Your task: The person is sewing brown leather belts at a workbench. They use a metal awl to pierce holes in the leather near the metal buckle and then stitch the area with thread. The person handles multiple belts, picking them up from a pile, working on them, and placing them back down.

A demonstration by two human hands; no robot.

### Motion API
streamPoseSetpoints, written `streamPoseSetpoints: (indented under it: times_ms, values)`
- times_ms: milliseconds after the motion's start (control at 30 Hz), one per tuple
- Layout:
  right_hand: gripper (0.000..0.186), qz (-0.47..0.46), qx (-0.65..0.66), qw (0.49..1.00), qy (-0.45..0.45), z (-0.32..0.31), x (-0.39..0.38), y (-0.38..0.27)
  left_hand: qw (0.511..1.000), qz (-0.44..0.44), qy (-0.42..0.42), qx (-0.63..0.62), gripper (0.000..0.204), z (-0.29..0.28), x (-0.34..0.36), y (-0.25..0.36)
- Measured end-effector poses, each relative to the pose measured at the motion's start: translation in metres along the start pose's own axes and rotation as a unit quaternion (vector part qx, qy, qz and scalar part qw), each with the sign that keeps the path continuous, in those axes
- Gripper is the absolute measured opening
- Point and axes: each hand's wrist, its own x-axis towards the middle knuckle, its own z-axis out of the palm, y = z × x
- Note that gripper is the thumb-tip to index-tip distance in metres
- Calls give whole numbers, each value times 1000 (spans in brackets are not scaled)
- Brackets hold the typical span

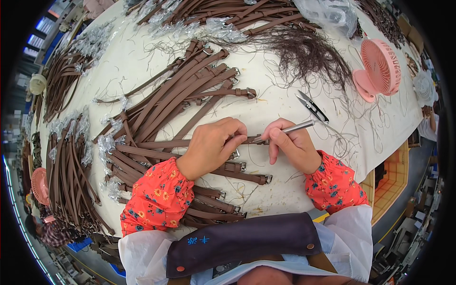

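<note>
My left hand [211, 145] is closed, its thumb and fingertips pinching a narrow brown strap [251, 140] near the buckle end. My right hand [295, 145] grips a slim silver metal tool [300, 127] shaped like a pen. Its tip reaches the strap between my two hands; the exact contact is too small to tell. Under and around my left forearm lie several brown straps with metal buckles [237, 167], fanned out with their buckle ends to the right. Beyond my right hand, black-handled thread snips [313, 107] rest on the white table covering [275, 190].
A pink fan [378, 69] stands at the far right beside a tangle of dark thread [311, 54]. More strap bundles [71, 175] lie at left, some in clear plastic. Another strap pile [232, 14] and plastic bags [330, 16] sit at the back.
</note>
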Motion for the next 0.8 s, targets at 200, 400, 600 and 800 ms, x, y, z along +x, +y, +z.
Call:
streamPoseSetpoints:
  times_ms: [200,400,600,800]
  values:
    - [31,-6,-1,1000,-7,-1,1,3,1000,-9,-8,0,7,-2,0,1]
    - [31,-3,1,1000,-2,0,0,1,999,-30,-21,-27,6,-4,1,1]
    - [30,-17,3,1000,7,-1,1,2,996,-46,-63,-51,7,-10,0,-3]
    - [30,-12,3,1000,3,-1,1,4,994,-48,-88,-45,7,-14,1,-2]
